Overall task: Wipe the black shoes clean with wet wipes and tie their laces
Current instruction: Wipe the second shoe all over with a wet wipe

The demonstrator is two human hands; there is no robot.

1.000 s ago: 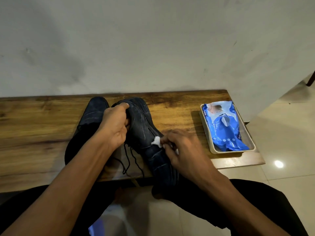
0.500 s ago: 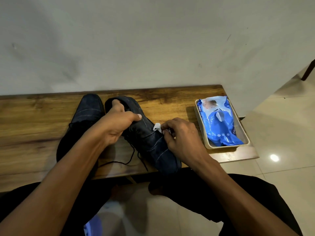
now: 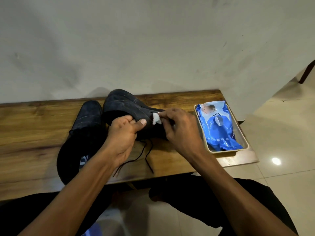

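Two black shoes are on a wooden bench (image 3: 187,99). The left shoe (image 3: 85,126) lies flat with its opening toward me. The right shoe (image 3: 126,106) is lifted and tilted, and my left hand (image 3: 124,133) grips it at the collar with the thumb across its side. Its untied laces (image 3: 146,154) hang down onto the bench. My right hand (image 3: 179,126) pinches a small folded white wet wipe (image 3: 156,118) against the shoe's side. Part of this shoe is hidden behind both hands.
A blue pack of wet wipes (image 3: 218,128) lies in a beige tray (image 3: 245,143) at the bench's right end. A grey wall stands right behind the bench. Tiled floor lies to the right. My black-clad legs are under the bench's front edge.
The right shoe has been raised and turned, its toe now up toward the wall. My right hand with the wipe has moved up the shoe's side. My left thumb shifted across the shoe.
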